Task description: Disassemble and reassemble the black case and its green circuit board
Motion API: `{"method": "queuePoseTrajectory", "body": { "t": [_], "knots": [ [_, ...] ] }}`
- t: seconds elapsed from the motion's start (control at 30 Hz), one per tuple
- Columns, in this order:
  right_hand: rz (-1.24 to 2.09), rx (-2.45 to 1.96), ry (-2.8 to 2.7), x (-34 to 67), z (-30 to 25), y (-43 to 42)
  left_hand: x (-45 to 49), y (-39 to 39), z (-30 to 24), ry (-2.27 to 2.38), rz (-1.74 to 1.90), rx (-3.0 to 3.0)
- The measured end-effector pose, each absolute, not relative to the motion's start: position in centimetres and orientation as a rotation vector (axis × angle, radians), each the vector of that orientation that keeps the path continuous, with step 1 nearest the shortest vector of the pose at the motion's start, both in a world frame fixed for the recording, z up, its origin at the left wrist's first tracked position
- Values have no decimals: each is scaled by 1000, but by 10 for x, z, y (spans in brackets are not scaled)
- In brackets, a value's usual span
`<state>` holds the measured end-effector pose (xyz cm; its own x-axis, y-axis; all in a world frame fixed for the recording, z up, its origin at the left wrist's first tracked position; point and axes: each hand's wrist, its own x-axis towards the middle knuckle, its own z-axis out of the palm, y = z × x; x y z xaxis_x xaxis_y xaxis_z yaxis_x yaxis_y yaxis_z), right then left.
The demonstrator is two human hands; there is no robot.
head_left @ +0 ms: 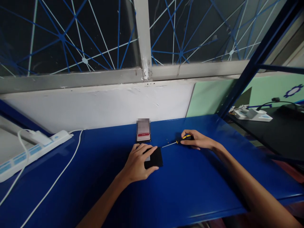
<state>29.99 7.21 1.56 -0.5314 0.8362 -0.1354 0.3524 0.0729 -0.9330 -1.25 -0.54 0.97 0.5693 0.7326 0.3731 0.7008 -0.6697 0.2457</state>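
My left hand (pixel 139 162) is laid over a flat black rectangular case (pixel 156 157), thumb along its near edge and fingers over its far side. Part of a grey label shows between the fingers; the palm hides the case's left end. In my right hand (pixel 196 139) is a screwdriver (pixel 187 137) with a black and yellow handle. Its thin metal shaft points left, and the tip is at the case's upper right edge; whether it touches, I cannot tell. A few tiny bits, perhaps screws (pixel 167 141), lie just beyond the shaft.
A phone (pixel 143 130) leans at the back behind my left hand, its screen lit. On the blue table (pixel 185 190), a white power strip (pixel 35 152) and its cable (pixel 59 174) run along the left. Another power strip (pixel 254 115) sits on the dark desk at right.
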Motion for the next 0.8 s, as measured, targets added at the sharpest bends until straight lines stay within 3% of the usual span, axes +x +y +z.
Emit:
{"method": "queuePoseTrajectory", "body": {
  "t": [0.37,0.57,0.8],
  "knots": [
    [1235,-1095,-2122,302,5,81,-5,-4,13,1286,558,2730],
    [1397,-1018,-2064,303,3,86,10,6,15,1307,512,2696],
    [1162,-979,-2048,307,-2,85,21,7,15,1346,498,2703]
  ]
}}
